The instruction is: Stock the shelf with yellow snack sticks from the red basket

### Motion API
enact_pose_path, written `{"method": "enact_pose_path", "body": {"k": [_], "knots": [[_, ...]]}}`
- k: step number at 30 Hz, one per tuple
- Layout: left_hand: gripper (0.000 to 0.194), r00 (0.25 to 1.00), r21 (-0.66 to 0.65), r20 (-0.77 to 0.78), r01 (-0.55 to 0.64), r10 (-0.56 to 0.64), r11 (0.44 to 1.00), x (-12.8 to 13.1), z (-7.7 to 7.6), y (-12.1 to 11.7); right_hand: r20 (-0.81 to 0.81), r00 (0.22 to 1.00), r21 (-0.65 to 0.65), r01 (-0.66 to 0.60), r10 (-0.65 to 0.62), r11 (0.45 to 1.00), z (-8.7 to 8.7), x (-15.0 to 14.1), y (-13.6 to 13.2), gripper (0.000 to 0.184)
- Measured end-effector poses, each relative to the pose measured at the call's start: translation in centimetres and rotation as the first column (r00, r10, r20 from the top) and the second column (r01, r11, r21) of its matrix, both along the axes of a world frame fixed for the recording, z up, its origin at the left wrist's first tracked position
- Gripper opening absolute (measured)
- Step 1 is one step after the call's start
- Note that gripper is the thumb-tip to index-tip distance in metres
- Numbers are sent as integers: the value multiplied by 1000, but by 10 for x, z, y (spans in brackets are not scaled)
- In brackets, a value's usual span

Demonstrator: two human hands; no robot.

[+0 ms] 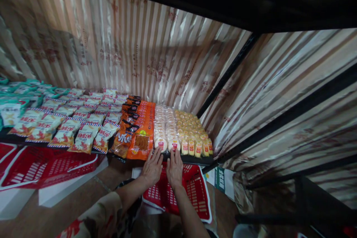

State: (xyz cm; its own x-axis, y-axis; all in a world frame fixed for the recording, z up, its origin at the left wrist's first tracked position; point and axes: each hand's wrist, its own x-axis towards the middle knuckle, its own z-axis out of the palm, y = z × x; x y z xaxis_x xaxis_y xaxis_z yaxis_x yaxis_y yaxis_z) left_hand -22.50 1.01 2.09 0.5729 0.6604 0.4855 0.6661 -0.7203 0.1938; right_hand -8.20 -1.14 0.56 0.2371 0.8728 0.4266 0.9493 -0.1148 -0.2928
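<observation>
My left hand (153, 165) lies with its fingers stretched out against the front round white wrapped snack (161, 144) of one row. Beside it, my right hand (175, 166) touches the front snack (174, 144) of the neighbouring row, its fingers also straight. Neither hand grips anything. Both rows run back along the dark shelf in clear wrappers. To their right stand rows of small yellow wrapped snacks (191, 126). An orange snack bag (141, 143) with sticks pictured on it borders the left row.
White snack bags (83, 135) and green bags (11, 113) fill the shelf leftward. A red basket (206, 197) is below my hands; more red baskets (52, 167) sit at left. Striped curtain (134, 52) hangs behind, and a black frame post (231, 70) slants at right.
</observation>
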Motion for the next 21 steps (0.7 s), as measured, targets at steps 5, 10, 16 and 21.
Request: {"method": "enact_pose_path", "body": {"k": [5, 10, 16, 21], "knots": [[43, 999, 9, -32, -6, 7, 1000, 1, 4, 0, 0, 1000, -27, 6, -6, 1000, 2, -2, 0, 55], [43, 1000, 15, -20, 7, -6, 1000, -3, 6, 0, -22, 1000, -36, 16, -17, 999, 3, -7, -2, 54], [42, 999, 8, -27, 21, -21, 1000, -5, 7, 1, -6, 1000, -60, 28, -29, 998, 3, -11, -2, 54], [43, 1000, 0, -5, 13, -13, 1000, -6, 9, 1, -41, 999, -44, 28, -30, 999, 6, -10, -3, 54]]}}
